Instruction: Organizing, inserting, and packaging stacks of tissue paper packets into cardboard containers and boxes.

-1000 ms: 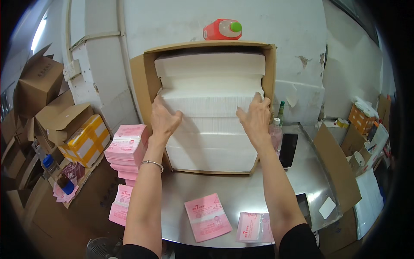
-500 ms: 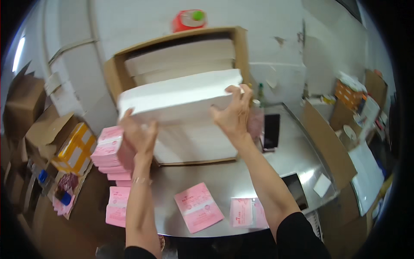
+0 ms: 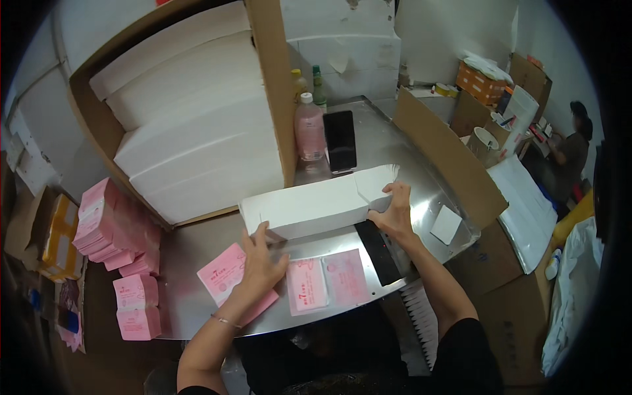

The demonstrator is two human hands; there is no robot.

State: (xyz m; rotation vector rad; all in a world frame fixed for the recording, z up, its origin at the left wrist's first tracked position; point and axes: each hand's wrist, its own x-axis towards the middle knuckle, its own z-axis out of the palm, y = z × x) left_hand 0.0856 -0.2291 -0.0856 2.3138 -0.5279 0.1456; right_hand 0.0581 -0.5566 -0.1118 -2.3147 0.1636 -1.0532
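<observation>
A long white block (image 3: 316, 207), which looks like stacked paper, lies across the metal table in front of an upright cardboard carton (image 3: 275, 92). My left hand (image 3: 260, 263) grips its left end, thumb apart from the fingers. At the right end, my right hand (image 3: 395, 214) has the thumb on the near side and fingers curled over the top. More white blocks (image 3: 197, 145) fill the carton. A pink packet stack (image 3: 224, 273) is partly covered by my left forearm. Nearer the table edge lie a pink packet (image 3: 308, 283) and a second one (image 3: 345, 276).
Stacks of pink packets (image 3: 105, 227) stand left of the carton. A phone (image 3: 340, 141) leans by a pink bottle (image 3: 309, 128). A dark flat object (image 3: 378, 257) and white card (image 3: 446, 225) lie at right, beside a cardboard flap (image 3: 447, 158). Another person (image 3: 573, 148) sits far right.
The white block has come out from the carton's front, down and to the right onto the table, with both hands on it. The view has swung right.
</observation>
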